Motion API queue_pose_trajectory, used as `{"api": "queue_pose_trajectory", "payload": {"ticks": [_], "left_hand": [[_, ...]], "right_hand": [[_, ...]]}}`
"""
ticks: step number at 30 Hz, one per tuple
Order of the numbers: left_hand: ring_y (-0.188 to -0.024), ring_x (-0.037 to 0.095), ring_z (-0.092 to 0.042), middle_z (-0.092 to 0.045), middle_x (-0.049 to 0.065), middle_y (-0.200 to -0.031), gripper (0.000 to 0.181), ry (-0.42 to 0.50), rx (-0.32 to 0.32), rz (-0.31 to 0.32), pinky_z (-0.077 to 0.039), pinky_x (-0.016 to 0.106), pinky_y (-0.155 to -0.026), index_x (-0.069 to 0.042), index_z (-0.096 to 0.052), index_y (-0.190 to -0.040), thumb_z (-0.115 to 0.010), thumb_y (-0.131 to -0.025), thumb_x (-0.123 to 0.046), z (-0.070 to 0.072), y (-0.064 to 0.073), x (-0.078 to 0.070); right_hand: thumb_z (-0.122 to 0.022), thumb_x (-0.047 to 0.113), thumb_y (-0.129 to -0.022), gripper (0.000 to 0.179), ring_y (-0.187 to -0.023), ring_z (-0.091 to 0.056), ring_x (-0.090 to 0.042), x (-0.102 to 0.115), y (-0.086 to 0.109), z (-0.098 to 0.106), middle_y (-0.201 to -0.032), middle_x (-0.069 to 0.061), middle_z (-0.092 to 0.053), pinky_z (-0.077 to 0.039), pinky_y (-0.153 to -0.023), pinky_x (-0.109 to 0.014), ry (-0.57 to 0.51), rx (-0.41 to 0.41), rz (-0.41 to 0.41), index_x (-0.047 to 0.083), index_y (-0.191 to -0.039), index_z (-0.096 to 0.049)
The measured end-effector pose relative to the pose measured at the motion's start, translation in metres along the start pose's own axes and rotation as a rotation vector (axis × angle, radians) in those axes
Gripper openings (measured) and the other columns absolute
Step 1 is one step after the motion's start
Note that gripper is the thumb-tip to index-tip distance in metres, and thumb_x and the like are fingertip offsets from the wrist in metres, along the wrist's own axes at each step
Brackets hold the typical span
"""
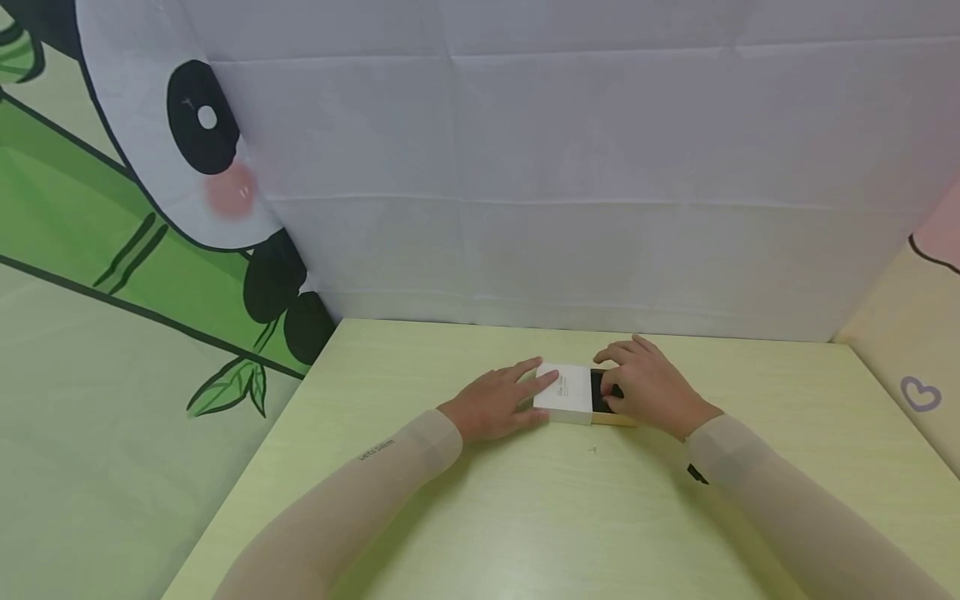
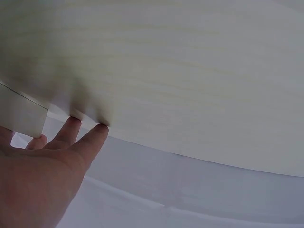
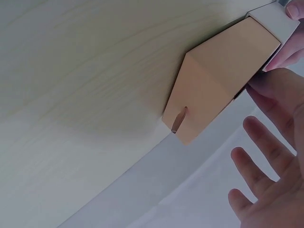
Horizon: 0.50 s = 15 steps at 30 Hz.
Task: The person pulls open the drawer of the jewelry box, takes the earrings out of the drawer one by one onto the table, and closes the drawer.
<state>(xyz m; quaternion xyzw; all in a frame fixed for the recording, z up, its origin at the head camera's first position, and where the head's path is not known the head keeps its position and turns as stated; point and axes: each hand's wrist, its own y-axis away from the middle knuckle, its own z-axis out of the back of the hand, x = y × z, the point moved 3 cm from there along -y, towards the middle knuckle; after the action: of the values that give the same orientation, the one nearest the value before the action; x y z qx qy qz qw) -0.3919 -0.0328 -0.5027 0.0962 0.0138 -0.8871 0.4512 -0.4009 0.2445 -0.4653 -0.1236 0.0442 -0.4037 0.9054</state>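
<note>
A small flat box with a white sleeve (image 1: 570, 392) lies toward the back of the table, printed with small text. Its tan drawer (image 3: 223, 66) is pulled partly out to the right and shows a black inside (image 1: 597, 390). My left hand (image 1: 497, 403) holds the sleeve's left end with thumb and index finger, while other fingertips (image 2: 103, 127) rest on the table. Over the drawer, my right hand (image 1: 651, 385) bends its thumb and index finger into the black inside; its other fingers spread above. Whether those fingertips pinch anything is hidden.
A tiny light object (image 1: 593, 449) lies on the pale wood table (image 1: 495, 517) in front of the box. A ribbon-like tab (image 3: 179, 119) sits on the drawer's end. White cloth (image 1: 525, 167) hangs behind the table, with printed cloth at both sides.
</note>
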Motion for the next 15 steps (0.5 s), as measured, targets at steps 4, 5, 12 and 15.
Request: {"api": "queue_pose_trajectory", "payload": {"ticks": [4,5,12,15], "left_hand": [[-0.182,0.032,-0.040,-0.025,0.005,-0.200,0.076,0.005,0.000,0.005,-0.042,0.060,-0.145,-0.038,-0.026,-0.190,-0.053,-0.123,-0.063,-0.0003,-0.0003,-0.0001],[-0.182,0.032,-0.040,-0.025,0.005,-0.200,0.076,0.005,-0.001,0.005,-0.041,0.060,-0.145,-0.039,-0.026,-0.190,-0.053,-0.123,-0.062,-0.0009,-0.0008,0.0001],[-0.181,0.033,-0.041,-0.026,0.005,-0.200,0.076,0.007,-0.005,0.003,-0.042,0.060,-0.145,-0.038,-0.026,-0.190,-0.053,-0.123,-0.062,-0.0021,-0.0021,0.0006],[-0.180,0.034,-0.042,-0.026,0.006,-0.200,0.076,0.007,-0.006,0.000,-0.042,0.061,-0.144,-0.038,-0.027,-0.190,-0.053,-0.123,-0.062,-0.0015,-0.0021,0.0001]], "right_hand": [[-0.098,0.009,-0.094,0.019,-0.145,-0.072,-0.041,-0.0005,0.0010,0.0003,-0.143,-0.011,-0.082,-0.043,-0.140,-0.074,0.001,-0.001,0.004,0.022,-0.084,-0.088],[-0.098,0.009,-0.094,0.019,-0.146,-0.072,-0.041,-0.0006,0.0013,0.0005,-0.143,-0.011,-0.082,-0.042,-0.140,-0.074,0.001,-0.001,0.005,0.022,-0.084,-0.088],[-0.098,0.009,-0.094,0.019,-0.146,-0.072,-0.041,0.0005,0.0027,0.0028,-0.143,-0.011,-0.082,-0.043,-0.139,-0.074,0.005,-0.003,0.008,0.022,-0.084,-0.088],[-0.098,0.009,-0.094,0.018,-0.145,-0.072,-0.041,0.0010,0.0030,0.0038,-0.143,-0.012,-0.082,-0.043,-0.139,-0.074,0.011,-0.005,0.012,0.022,-0.085,-0.088]]}}
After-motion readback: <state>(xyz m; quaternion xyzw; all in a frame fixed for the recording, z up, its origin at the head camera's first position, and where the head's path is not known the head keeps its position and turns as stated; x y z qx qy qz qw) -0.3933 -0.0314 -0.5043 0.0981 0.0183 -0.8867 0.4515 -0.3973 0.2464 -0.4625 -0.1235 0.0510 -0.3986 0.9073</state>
